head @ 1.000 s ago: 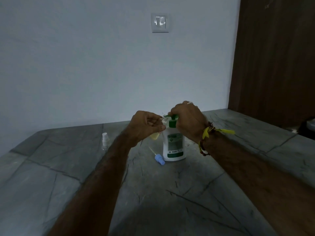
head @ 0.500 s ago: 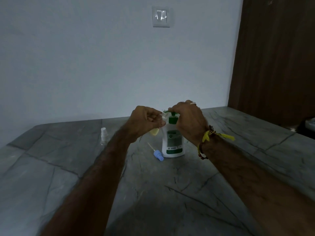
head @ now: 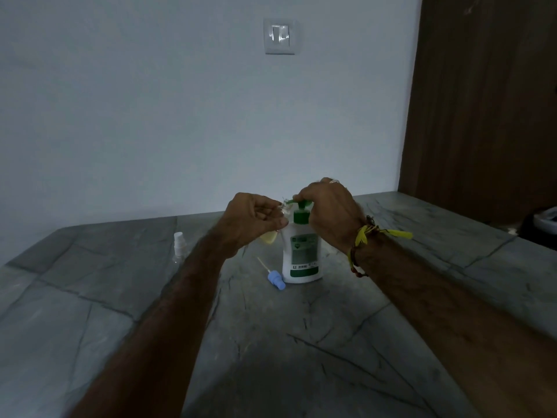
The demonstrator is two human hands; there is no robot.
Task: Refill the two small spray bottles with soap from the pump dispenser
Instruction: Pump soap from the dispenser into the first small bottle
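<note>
Grey stone countertop (head: 301, 357) bears the white pump dispenser (head: 302, 254), its green pump pressed by the right hand (head: 328, 212), while the left hand (head: 253, 220) grips a small yellowish spray bottle (head: 269, 236) at the spout.

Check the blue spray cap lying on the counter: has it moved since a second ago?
No. The blue spray cap lies just left of the pump dispenser base as before; the shift in frame is the head camera's.

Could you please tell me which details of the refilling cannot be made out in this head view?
- Small bottle: neck, fill level hidden by left hand.
- Pump dispenser: spout tip hidden between the hands; right hand covers the head.
- Dispenser label: too small, dim.
- Second spray bottle: contents unclear, dim.
</note>
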